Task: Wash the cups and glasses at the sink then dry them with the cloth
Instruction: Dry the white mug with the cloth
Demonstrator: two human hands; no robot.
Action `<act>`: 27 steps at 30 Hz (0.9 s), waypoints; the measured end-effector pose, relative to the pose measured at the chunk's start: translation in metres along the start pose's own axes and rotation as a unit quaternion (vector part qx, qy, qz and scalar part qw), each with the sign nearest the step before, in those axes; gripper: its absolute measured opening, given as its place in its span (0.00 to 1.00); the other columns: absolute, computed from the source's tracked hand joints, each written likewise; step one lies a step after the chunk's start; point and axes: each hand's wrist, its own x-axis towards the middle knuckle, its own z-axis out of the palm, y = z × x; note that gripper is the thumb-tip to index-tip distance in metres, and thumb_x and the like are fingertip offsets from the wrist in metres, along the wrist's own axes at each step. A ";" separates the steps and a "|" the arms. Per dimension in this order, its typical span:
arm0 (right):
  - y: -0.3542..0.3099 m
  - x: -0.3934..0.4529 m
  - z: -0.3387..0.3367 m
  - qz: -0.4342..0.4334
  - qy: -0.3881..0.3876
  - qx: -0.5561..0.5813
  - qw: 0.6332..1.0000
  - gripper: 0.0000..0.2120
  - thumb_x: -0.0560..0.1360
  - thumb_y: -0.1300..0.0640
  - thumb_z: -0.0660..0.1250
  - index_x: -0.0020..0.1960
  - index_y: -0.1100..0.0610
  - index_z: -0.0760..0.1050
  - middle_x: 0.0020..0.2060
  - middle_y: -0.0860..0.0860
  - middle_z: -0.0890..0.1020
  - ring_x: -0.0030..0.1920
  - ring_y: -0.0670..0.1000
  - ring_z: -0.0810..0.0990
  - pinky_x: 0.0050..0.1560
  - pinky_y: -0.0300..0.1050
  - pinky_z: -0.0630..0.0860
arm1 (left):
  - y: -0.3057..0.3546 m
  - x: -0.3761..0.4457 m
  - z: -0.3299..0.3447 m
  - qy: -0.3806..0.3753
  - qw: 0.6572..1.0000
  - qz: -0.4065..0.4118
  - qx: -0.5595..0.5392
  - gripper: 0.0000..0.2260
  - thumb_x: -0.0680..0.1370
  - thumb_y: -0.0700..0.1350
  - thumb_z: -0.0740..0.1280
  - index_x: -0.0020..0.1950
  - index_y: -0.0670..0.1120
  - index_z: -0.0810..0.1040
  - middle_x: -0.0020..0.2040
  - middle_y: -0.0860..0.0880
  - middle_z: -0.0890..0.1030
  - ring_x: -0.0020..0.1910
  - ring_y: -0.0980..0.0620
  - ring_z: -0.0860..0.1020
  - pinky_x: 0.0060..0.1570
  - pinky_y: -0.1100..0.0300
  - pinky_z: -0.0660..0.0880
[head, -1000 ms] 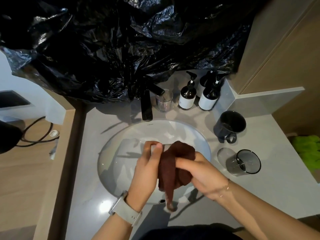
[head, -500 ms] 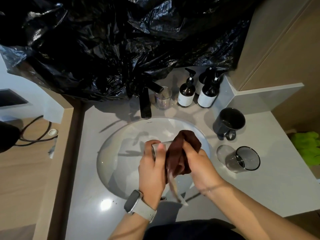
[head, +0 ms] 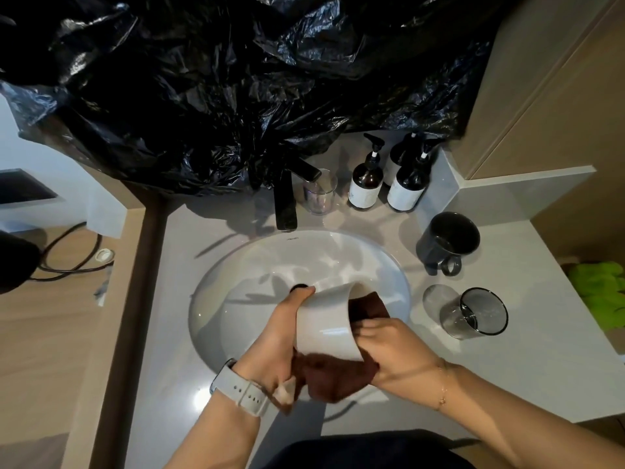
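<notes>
Over the white basin (head: 236,275), my left hand (head: 277,336) grips a white cup (head: 326,321) lying on its side, mouth turned away to the right. A dark brown cloth (head: 333,377) is stuffed into the cup's mouth and hangs beneath it. My right hand (head: 395,353) holds the cloth against the cup. On the counter to the right stand a black mug (head: 446,242) and a smoky glass (head: 473,313). A clear glass (head: 319,194) stands beside the black tap (head: 287,201).
Two dark pump bottles (head: 367,177) stand behind the basin at the back wall. A black plastic sheet (head: 236,79) hangs over the back. A wooden ledge with a cable (head: 67,262) lies left. Something green (head: 598,292) sits at the far right edge.
The cup has turned onto its side and its white wall now shows. The cloth has moved from the top of the cup to its mouth and underside. Both hands shifted slightly right.
</notes>
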 end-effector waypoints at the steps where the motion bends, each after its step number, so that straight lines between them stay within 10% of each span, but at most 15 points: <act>1: 0.007 -0.003 -0.001 0.025 -0.038 0.029 0.999 0.11 0.68 0.51 0.68 0.41 0.58 0.83 0.38 0.50 0.85 0.43 0.49 0.82 0.45 0.43 0.81 | 0.000 -0.002 0.002 0.001 1.000 0.008 0.009 0.14 0.77 0.53 0.64 0.53 0.44 0.77 0.36 0.46 0.80 0.32 0.48 0.79 0.29 0.60 0.75; 4: 0.008 -0.004 0.001 0.209 -0.060 0.284 0.934 0.17 0.69 0.53 0.69 0.47 0.67 0.81 0.45 0.62 0.84 0.49 0.62 0.82 0.52 0.59 0.80 | 0.003 -0.013 0.013 0.012 0.996 0.075 0.037 0.12 0.80 0.54 0.62 0.47 0.46 0.77 0.31 0.49 0.80 0.31 0.52 0.80 0.34 0.58 0.73; 7: -0.006 0.004 -0.007 0.237 0.008 0.439 0.867 0.09 0.66 0.63 0.77 0.45 0.57 0.84 0.42 0.54 0.86 0.46 0.51 0.85 0.49 0.48 0.81 | 0.004 -0.025 0.021 0.067 0.976 0.195 0.068 0.11 0.79 0.56 0.62 0.45 0.50 0.77 0.34 0.52 0.82 0.35 0.54 0.81 0.34 0.61 0.75; 11: -0.036 0.021 -0.027 0.233 0.091 0.515 0.820 0.07 0.66 0.63 0.78 0.41 0.53 0.86 0.38 0.49 0.86 0.43 0.45 0.84 0.44 0.38 0.78 | -0.007 -0.024 0.005 0.121 0.838 0.444 0.294 0.18 0.78 0.63 0.54 0.53 0.53 0.75 0.43 0.54 0.82 0.46 0.55 0.81 0.46 0.59 0.75; 16: -0.029 0.037 -0.047 0.385 -0.007 0.620 0.684 0.15 0.76 0.55 0.68 0.60 0.59 0.80 0.55 0.62 0.82 0.54 0.57 0.82 0.56 0.52 0.78 | -0.014 -0.010 -0.010 0.075 0.768 0.490 0.406 0.19 0.79 0.57 0.54 0.62 0.48 0.72 0.54 0.51 0.81 0.48 0.54 0.80 0.47 0.60 0.74; 20: -0.030 0.034 -0.044 0.317 0.038 0.540 0.779 0.09 0.79 0.57 0.65 0.46 0.55 0.84 0.41 0.66 0.83 0.45 0.56 0.83 0.51 0.51 0.78 | -0.012 -0.018 -0.006 -0.032 0.856 0.429 0.288 0.19 0.80 0.57 0.57 0.69 0.52 0.65 0.66 0.61 0.74 0.66 0.61 0.72 0.62 0.69 0.67; 23: -0.030 0.027 -0.040 0.211 0.085 0.501 0.835 0.09 0.74 0.61 0.70 0.36 0.52 0.83 0.32 0.56 0.83 0.36 0.51 0.80 0.39 0.45 0.75 | 0.009 -0.006 0.008 -0.034 0.972 0.186 0.142 0.28 0.77 0.59 0.61 0.74 0.48 0.64 0.71 0.45 0.72 0.71 0.41 0.69 0.69 0.45 0.68; 27: -0.016 0.018 -0.026 0.129 0.035 0.307 0.942 0.07 0.69 0.51 0.73 0.42 0.54 0.82 0.39 0.49 0.85 0.40 0.41 0.82 0.42 0.37 0.79 | 0.017 -0.008 0.001 -0.034 0.973 0.142 0.181 0.22 0.85 0.58 0.49 0.69 0.46 0.71 0.67 0.41 0.76 0.68 0.44 0.73 0.63 0.54 0.73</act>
